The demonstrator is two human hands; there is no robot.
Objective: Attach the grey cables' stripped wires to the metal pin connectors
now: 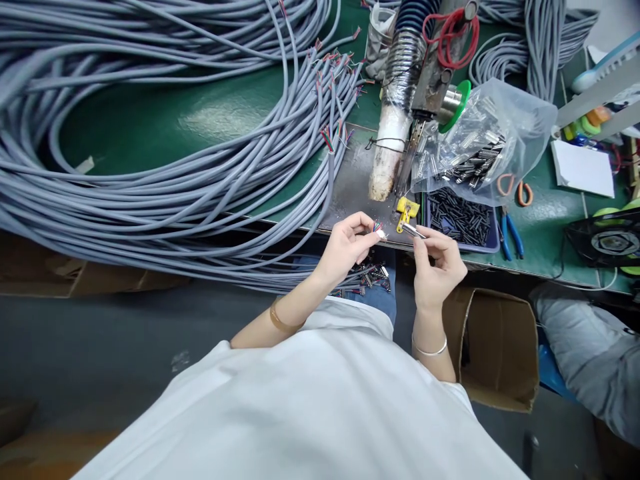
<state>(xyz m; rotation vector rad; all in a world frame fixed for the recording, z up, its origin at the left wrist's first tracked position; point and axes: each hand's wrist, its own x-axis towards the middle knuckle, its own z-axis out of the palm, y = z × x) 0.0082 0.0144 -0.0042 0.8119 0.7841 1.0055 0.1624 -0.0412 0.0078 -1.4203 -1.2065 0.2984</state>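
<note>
At the table's front edge my left hand point(346, 248) pinches a small bundle of coloured wires point(377, 227) between thumb and fingers. A whitish bit shows by the fingertips; I cannot make out what it is. A short distance to the right, my right hand point(436, 263) is closed on a slim metal connector point(413, 231), its tip pointing toward the wires but apart from them. Just behind the connector sits a yellow holder point(407, 210). Several finished-looking cable ends with metal connectors point(373, 275) lie on my lap below the hands.
Grey cables point(210, 180) cover the left side. A soldering fixture with a foil-wrapped hose point(393, 140) stands behind my hands. A bag of connectors point(480, 150), a tray of black parts point(463, 217) and blue pliers point(511, 233) lie right. A cardboard box point(500, 347) stands below.
</note>
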